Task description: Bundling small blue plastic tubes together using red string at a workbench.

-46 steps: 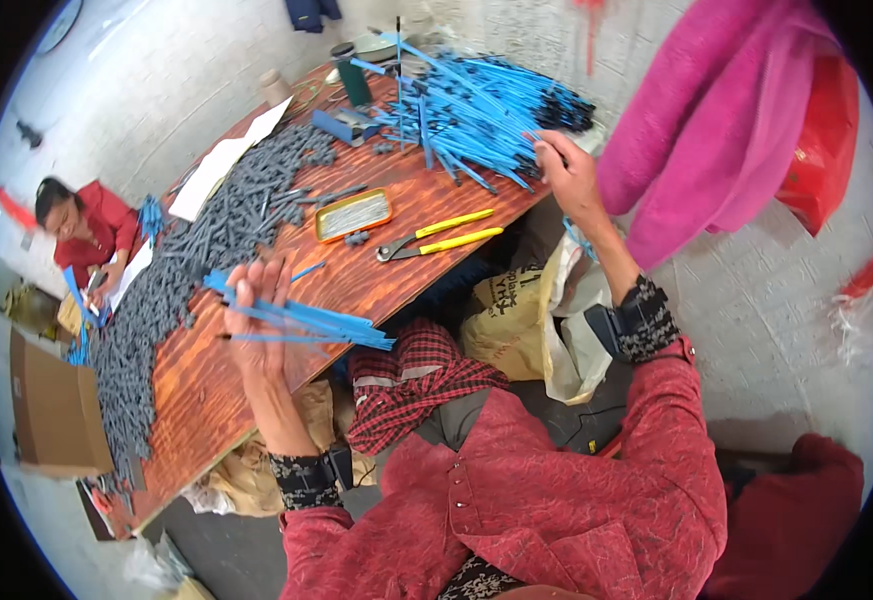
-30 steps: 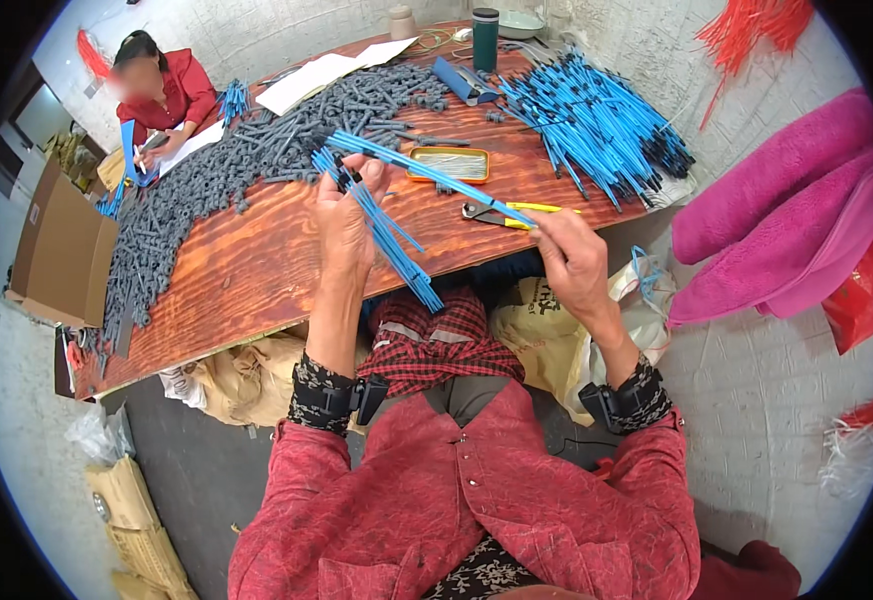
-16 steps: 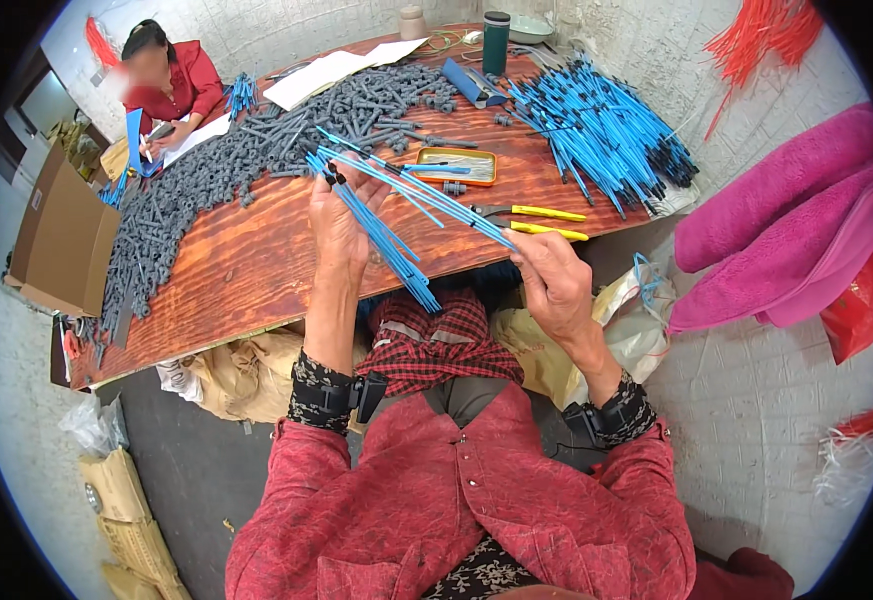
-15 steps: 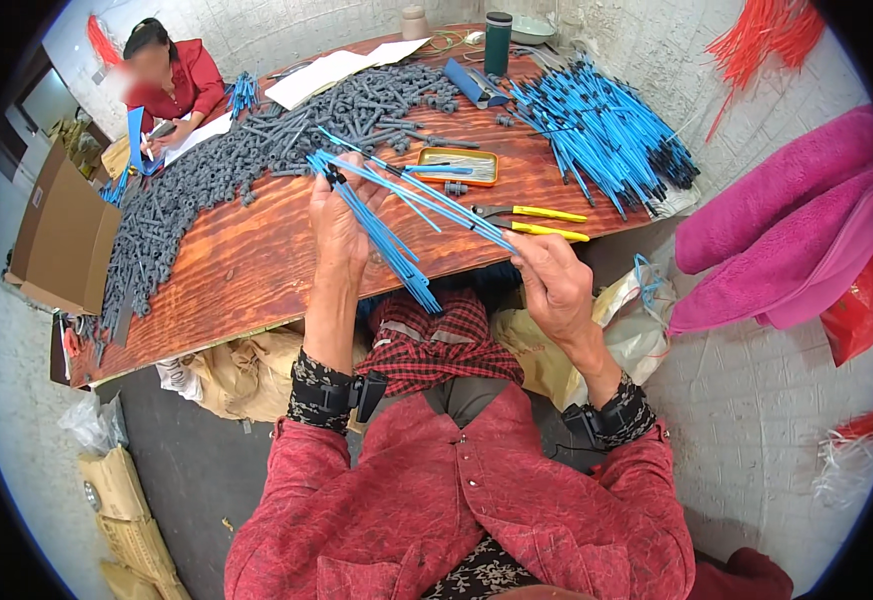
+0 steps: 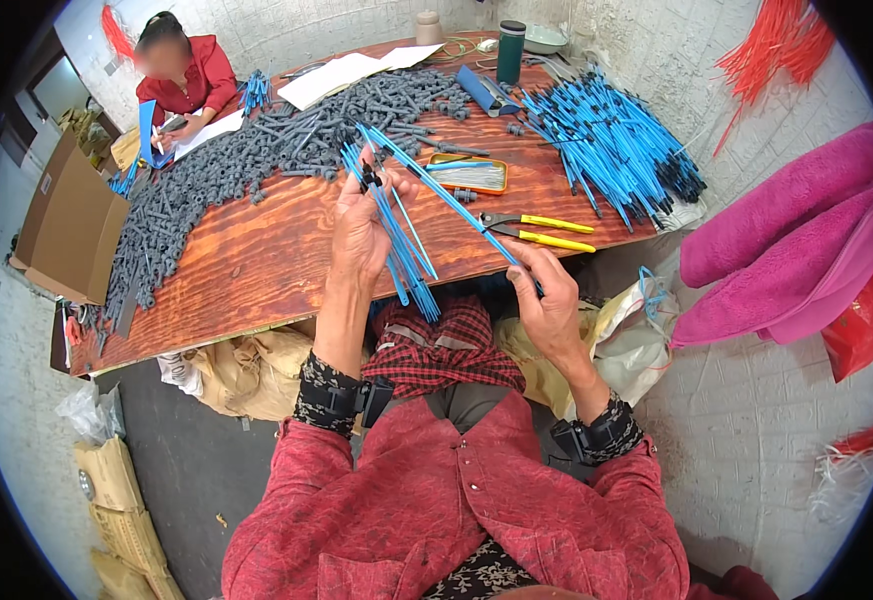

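Note:
My left hand is closed around a bundle of thin blue rods with black fittings near the upper end. The bundle hangs slanted past the near edge of the table. In my right hand, thumb and fingers pinch the lower end of a long blue rod. That rod slopes up to the left, its upper end beside the top of the bundle. Whether my left fingers also touch it is hard to make out. Yellow-handled pliers lie on the table just beyond my right hand.
Grey plastic fittings are heaped over the wooden table. A shallow yellow-rimmed tray holds thin pale pieces. Many blue rods lie at the right, near a green bottle. Another person sits at the far left by a cardboard box.
The rod in my right hand now stands out more clearly from the bundle and slopes more steeply. My right hand sits slightly lower, and the view has shifted a little.

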### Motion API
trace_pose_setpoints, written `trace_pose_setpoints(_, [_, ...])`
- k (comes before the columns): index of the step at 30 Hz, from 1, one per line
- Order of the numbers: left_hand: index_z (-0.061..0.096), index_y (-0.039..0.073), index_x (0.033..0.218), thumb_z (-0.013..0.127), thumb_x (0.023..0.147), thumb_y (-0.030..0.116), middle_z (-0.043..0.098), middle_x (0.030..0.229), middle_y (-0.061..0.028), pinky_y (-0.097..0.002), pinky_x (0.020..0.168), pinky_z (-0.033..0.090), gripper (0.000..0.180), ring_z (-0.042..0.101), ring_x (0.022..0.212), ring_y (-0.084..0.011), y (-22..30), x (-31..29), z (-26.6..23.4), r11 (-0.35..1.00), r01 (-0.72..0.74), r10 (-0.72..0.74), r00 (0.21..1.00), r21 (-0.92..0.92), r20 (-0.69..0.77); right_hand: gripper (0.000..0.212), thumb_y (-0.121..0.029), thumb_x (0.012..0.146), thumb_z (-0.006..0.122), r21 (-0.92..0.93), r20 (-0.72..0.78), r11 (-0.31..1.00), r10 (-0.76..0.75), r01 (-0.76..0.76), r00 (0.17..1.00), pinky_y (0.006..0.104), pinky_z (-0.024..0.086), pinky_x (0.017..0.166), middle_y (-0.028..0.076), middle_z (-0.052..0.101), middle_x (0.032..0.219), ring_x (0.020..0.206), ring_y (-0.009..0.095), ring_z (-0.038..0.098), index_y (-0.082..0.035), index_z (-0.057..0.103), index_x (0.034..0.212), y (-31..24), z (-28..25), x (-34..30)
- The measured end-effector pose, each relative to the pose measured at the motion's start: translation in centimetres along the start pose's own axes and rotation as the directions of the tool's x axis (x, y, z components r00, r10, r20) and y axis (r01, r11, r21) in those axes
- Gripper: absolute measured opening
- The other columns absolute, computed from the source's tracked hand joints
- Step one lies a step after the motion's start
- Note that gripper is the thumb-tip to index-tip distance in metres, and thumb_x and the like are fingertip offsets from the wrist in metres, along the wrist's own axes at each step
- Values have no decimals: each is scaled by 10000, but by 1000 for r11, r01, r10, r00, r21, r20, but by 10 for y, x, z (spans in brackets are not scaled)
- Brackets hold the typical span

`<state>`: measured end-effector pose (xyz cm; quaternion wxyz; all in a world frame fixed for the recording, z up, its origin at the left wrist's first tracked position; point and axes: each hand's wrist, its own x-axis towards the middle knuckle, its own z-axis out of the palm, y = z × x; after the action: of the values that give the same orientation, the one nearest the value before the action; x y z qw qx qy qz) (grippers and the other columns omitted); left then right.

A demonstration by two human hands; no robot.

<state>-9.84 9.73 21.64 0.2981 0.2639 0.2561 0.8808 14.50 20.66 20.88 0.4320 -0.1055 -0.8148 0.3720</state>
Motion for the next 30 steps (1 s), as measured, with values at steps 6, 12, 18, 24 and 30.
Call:
trace_pose_setpoints(6, [460,97,1438,676,936,34,652,966,-43,-411,935,609,550,686,963,-215,6,-4,5,998,48,-51,995,-37,-84,329,53,906,646,-56,-76,992,-118,114,990,343,537,718,143,660,956,825,276,672,-24,676,1224,-2,3,-4])
trace_pose_setpoints(12, [508,101,1337,656,921,14,697,1089,-96,-435,921,618,450,708,1001,-242,9,-8,11,997,69,-74,986,-40,-150,372,72,885,669,-86,-57,984,-164,159,985,316,514,692,130,645,900,789,238,643,-36,688,1240,2,6,-8])
trace_pose_setpoints(18, [537,158,1341,688,953,126,686,1162,-110,-442,954,598,417,689,1058,-251,14,-10,3,996,87,-86,995,0,-54,485,86,846,675,-128,-4,976,-176,174,984,347,553,640,98,645,861,750,251,680,-117,681,1287,6,8,-13])
trace_pose_setpoints(24, [540,76,1372,664,979,131,722,1060,-126,-405,837,635,416,724,919,-228,19,-13,11,993,91,-86,994,68,-73,427,-8,881,683,-136,104,984,-102,116,989,362,549,606,85,673,895,734,252,696,-148,683,1285,8,15,-26])
trace_pose_setpoints(30, [541,85,1343,664,966,115,701,1172,-175,-404,854,606,397,704,948,-233,26,-23,14,985,113,-111,994,128,-23,224,-116,852,752,-252,104,950,-163,185,981,371,553,661,67,683,930,802,268,697,-102,750,1076,-11,-3,1])
